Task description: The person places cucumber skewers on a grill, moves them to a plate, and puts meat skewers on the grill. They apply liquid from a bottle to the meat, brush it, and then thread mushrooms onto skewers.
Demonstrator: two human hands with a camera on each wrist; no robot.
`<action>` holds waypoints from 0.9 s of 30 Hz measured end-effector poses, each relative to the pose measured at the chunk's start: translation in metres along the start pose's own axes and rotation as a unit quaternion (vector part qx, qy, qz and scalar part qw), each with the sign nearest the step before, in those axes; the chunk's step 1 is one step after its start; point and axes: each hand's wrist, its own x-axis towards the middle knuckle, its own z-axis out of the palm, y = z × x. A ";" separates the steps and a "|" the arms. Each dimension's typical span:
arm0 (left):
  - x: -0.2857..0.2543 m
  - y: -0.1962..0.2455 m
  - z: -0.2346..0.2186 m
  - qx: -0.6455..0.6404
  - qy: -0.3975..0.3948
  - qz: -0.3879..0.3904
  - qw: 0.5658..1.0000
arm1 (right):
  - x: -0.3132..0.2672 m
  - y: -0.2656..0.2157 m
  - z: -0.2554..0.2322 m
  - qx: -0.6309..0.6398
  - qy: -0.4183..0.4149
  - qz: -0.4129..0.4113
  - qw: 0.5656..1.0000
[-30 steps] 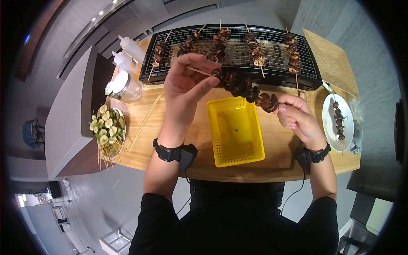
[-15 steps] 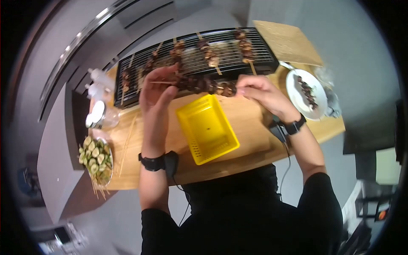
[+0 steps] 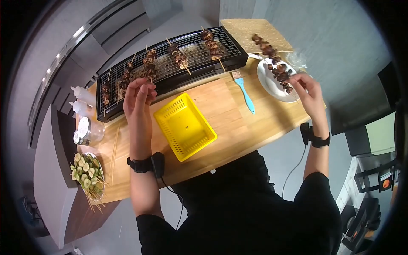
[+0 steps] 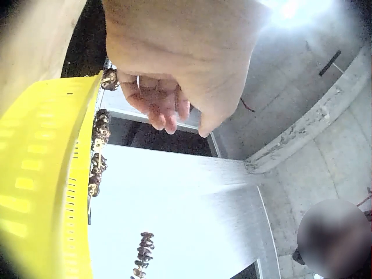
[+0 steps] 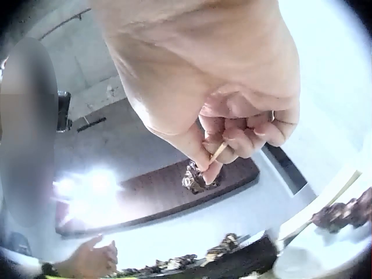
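Note:
My right hand [image 3: 309, 94] pinches the bare stick end of a skewer [image 3: 267, 48] of dark brown browned pieces, held out over the white oval plate [image 3: 265, 80]. A second such skewer [image 3: 281, 76] lies on that plate, overlapped by the held one in the head view. In the right wrist view, the stick [image 5: 218, 152] shows between thumb and fingers. My left hand [image 3: 139, 102] hovers at the grill's front edge, fingers loosely bent and holding nothing, as the left wrist view also shows. Beside it stands the yellow plastic basket [image 3: 193, 138] on a wooden board [image 3: 229, 112].
A black grill [image 3: 231, 63] with several skewers spans the back. A blue brush [image 3: 245, 94] lies before the plate. At left are squeeze bottles [image 3: 83, 94], a lidded jar [image 3: 97, 131], loose sticks [image 3: 114, 148] and skewered green slices [image 3: 87, 170]. A tan board [image 3: 250, 32] sits at back right.
The skewer was between both hands above the basket; my left hand has let go, and my right hand has carried it right to the plate. The head view has turned right, and the brush is uncovered.

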 end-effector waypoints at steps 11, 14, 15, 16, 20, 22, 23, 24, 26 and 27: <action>0.002 -0.007 -0.006 -0.012 0.022 0.010 1.000 | -0.035 0.023 0.004 -0.278 0.044 -0.009 0.960; 0.004 -0.012 -0.011 -0.016 0.026 0.014 0.999 | -0.034 0.027 0.007 -0.295 0.033 0.000 0.955; 0.004 -0.012 -0.012 -0.016 0.028 0.014 0.999 | -0.034 0.027 0.008 -0.302 0.032 -0.006 0.953; 0.004 -0.011 -0.012 -0.016 0.031 0.015 0.999 | -0.034 0.027 0.009 -0.310 0.030 -0.011 0.950; 0.003 -0.009 -0.010 -0.020 0.040 0.007 0.999 | -0.032 0.031 0.011 -0.339 0.028 -0.027 0.940; 0.003 -0.009 -0.010 -0.022 0.043 0.008 0.999 | -0.031 0.032 0.011 -0.340 0.034 -0.041 0.939; 0.003 -0.010 -0.010 -0.023 0.044 0.008 0.999 | -0.031 0.032 0.011 -0.342 0.036 -0.048 0.938; 0.003 -0.010 -0.010 -0.022 0.044 0.007 0.999 | -0.031 0.032 0.011 -0.341 0.037 -0.047 0.938; 0.003 -0.009 -0.010 -0.019 0.044 0.006 0.999 | -0.031 0.033 0.011 -0.340 0.038 -0.047 0.938; 0.003 -0.009 -0.009 -0.019 0.043 0.005 0.999 | -0.031 0.033 0.011 -0.346 0.034 -0.042 0.937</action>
